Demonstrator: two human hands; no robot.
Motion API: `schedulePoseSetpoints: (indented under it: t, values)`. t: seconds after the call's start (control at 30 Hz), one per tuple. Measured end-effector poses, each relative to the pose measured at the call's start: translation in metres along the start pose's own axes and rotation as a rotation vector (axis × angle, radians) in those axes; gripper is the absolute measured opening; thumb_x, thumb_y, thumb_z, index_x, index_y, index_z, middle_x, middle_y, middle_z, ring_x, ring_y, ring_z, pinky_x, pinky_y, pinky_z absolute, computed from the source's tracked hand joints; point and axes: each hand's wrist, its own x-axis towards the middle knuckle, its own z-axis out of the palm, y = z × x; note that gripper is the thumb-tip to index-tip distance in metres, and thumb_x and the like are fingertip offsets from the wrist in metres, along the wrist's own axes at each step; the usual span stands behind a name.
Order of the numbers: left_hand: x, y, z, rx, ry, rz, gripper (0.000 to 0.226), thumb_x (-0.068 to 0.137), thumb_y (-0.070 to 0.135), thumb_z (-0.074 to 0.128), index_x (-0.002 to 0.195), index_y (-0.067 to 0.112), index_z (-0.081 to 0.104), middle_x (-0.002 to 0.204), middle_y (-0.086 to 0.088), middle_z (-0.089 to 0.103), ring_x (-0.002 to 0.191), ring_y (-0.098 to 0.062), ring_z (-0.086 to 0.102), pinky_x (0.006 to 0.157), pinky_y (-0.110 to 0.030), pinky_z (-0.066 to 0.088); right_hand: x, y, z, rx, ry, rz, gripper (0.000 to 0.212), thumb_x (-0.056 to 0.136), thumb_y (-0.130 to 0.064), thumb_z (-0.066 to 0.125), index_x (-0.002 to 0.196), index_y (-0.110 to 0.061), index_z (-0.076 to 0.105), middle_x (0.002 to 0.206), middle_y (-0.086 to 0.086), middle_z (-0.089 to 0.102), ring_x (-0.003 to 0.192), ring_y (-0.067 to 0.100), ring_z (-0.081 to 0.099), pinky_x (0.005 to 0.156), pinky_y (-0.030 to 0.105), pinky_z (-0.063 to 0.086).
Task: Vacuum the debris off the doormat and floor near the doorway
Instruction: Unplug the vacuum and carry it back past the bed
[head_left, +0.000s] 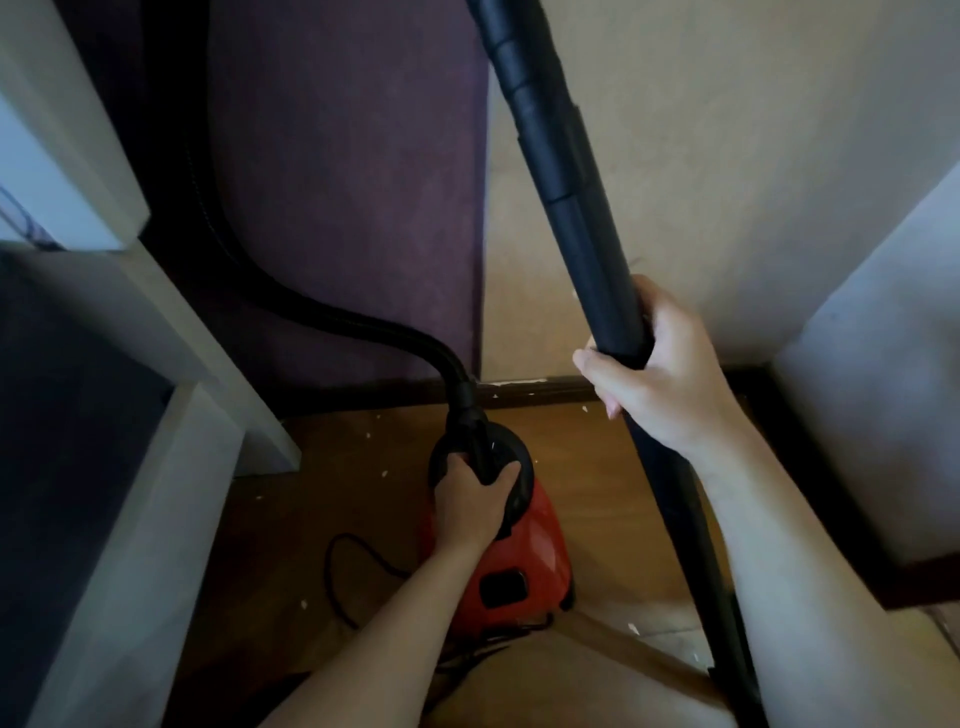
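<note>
Left hand (475, 493) reaches down gripping the vacuum (524, 561); raised right hand (660, 374) wraps the wand (571, 208), both forearms extended.

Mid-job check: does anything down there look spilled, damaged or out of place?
Yes. Pale flecks lie scattered over the wooden floor around the red vacuum, debris not yet cleared. The dark baseboard shows a white chipped-looking streak. The black cord lies looped loose beside the vacuum.

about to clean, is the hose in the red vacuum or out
In: the hose joins the black socket on the red vacuum, where the left hand grips it.
</note>
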Motion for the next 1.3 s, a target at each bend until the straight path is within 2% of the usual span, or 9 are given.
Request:
schedulePoseSetpoints:
  t: [0.13, 0.3, 0.4, 0.7, 0.9, 1.03, 1.1, 1.23, 1.3]
  values:
    - [-0.003, 0.001, 0.011, -0.194, -0.069, -0.017, 0.041, 0.097, 0.030, 0.061, 0.126, 0.003, 0.052, 0.062, -0.006, 0.069, 0.045, -0.010, 0.064, 0.044, -0.020, 0.050, -0.005, 0.003, 0.000, -0.010, -0.016, 0.012, 0.017, 0.093, -0.007, 0.070, 0.109, -0.013, 0.067, 0.068, -0.006, 0.064, 0.059, 0.016, 0.064, 0.066, 0.034, 0.060]
    - [-0.009, 0.002, 0.008, -0.357, -0.043, -0.044, 0.026, 0.097, 0.020, 0.062, 0.119, 0.007, 0.057, 0.058, -0.009, 0.057, 0.034, -0.012, 0.050, 0.038, -0.020, 0.042, -0.015, 0.000, 0.001, 0.035, -0.113, 0.049, 0.025, 0.097, -0.027, 0.067, 0.115, -0.013, 0.057, 0.065, 0.005, 0.061, 0.050, 0.023, 0.061, 0.054, 0.042, 0.058]
    - [-0.018, 0.003, 0.004, -0.412, 0.003, -0.090, 0.016, 0.096, 0.016, 0.064, 0.109, 0.007, 0.061, 0.058, -0.010, 0.055, 0.031, -0.012, 0.046, 0.036, -0.020, 0.039, -0.016, -0.005, 0.002, 0.009, -0.073, 0.041, 0.017, 0.097, -0.018, 0.068, 0.109, -0.015, 0.056, 0.052, 0.000, 0.054, 0.041, 0.018, 0.050, 0.047, 0.044, 0.052]
    - [-0.040, 0.039, -0.040, -0.394, -0.013, -0.065, 0.011, 0.095, 0.024, 0.066, 0.101, 0.015, 0.063, 0.059, -0.011, 0.058, 0.038, -0.016, 0.047, 0.039, -0.026, 0.042, 0.001, -0.035, 0.006, -0.037, 0.051, 0.068, 0.026, 0.091, -0.008, 0.070, 0.102, -0.023, 0.052, 0.071, -0.001, 0.047, 0.047, 0.008, 0.054, 0.045, 0.025, 0.049]
    - [-0.087, 0.113, -0.104, -0.293, -0.034, 0.013, 0.019, 0.093, 0.033, 0.067, 0.099, 0.016, 0.063, 0.065, -0.009, 0.064, 0.039, -0.014, 0.048, 0.045, -0.031, 0.045, 0.014, -0.104, -0.010, -0.012, 0.174, 0.115, 0.035, 0.090, -0.004, 0.070, 0.082, -0.030, 0.048, 0.067, 0.004, 0.047, 0.051, 0.021, 0.054, 0.047, 0.034, 0.053]
    - [-0.129, 0.182, -0.154, -0.242, -0.025, 0.041, 0.024, 0.087, 0.046, 0.070, 0.103, 0.029, 0.062, 0.081, -0.005, 0.069, 0.073, -0.038, 0.067, 0.068, -0.049, 0.057, 0.029, -0.175, -0.049, 0.043, 0.240, 0.188, 0.030, 0.089, -0.001, 0.068, 0.077, -0.021, 0.049, 0.065, 0.012, 0.044, 0.049, 0.032, 0.050, 0.045, 0.044, 0.050]
    - [-0.156, 0.223, -0.183, -0.252, -0.025, 0.050, 0.026, 0.087, 0.047, 0.069, 0.105, 0.032, 0.060, 0.089, -0.008, 0.071, 0.092, -0.048, 0.066, 0.069, -0.046, 0.057, 0.038, -0.222, -0.070, 0.056, 0.258, 0.202, 0.030, 0.089, -0.002, 0.068, 0.077, -0.021, 0.049, 0.063, 0.010, 0.044, 0.048, 0.032, 0.050, 0.045, 0.041, 0.049]
    - [-0.221, 0.320, -0.248, -0.215, -0.042, 0.057, 0.028, 0.087, 0.047, 0.069, 0.110, 0.032, 0.059, 0.097, -0.005, 0.072, 0.095, -0.049, 0.066, 0.073, -0.049, 0.058, 0.053, -0.332, -0.117, 0.055, 0.281, 0.238, 0.030, 0.090, -0.004, 0.068, 0.080, -0.025, 0.049, 0.063, 0.004, 0.048, 0.048, 0.024, 0.054, 0.047, 0.034, 0.052]
    - [-0.256, 0.367, -0.281, -0.180, -0.051, 0.062, 0.025, 0.087, 0.045, 0.069, 0.106, 0.033, 0.060, 0.095, -0.001, 0.072, 0.091, -0.044, 0.068, 0.063, -0.039, 0.056, 0.058, -0.389, -0.140, 0.032, 0.294, 0.254, 0.028, 0.092, -0.004, 0.068, 0.084, -0.024, 0.051, 0.064, 0.005, 0.050, 0.049, 0.020, 0.056, 0.048, 0.031, 0.052]
